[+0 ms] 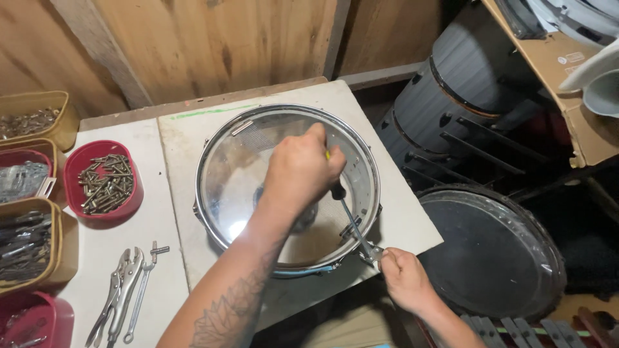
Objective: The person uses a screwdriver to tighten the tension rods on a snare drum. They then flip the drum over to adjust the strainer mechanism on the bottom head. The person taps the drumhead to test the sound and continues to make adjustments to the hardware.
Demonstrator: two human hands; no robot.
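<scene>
Near the bottom, the right hand (405, 281) is closed, its fingers pinching a small metal lug (372, 252) on the near right side of the snare drum (287, 187). A little farther, the left hand (302, 173) is shut tight around a screwdriver (340, 200). The screwdriver has a black and yellow handle, and its thin metal shaft points down to the lug beside the right hand. The one snare drum lies flat in the middle of the white table (148, 225), with a clear skin and a shiny metal rim.

On the near left of the table lie one pair of locking pliers (119, 293) and one drum key (145, 283), side by side. Farther left sits one red bowl (103, 180) full of screws. Along the left edge are tubs (35, 119) holding more metal parts; they are cut off, so the count is not clear.

On the right, lower than the table, lies one big black drum (493, 251). Far right, grey drums (451, 96) are stacked together.
</scene>
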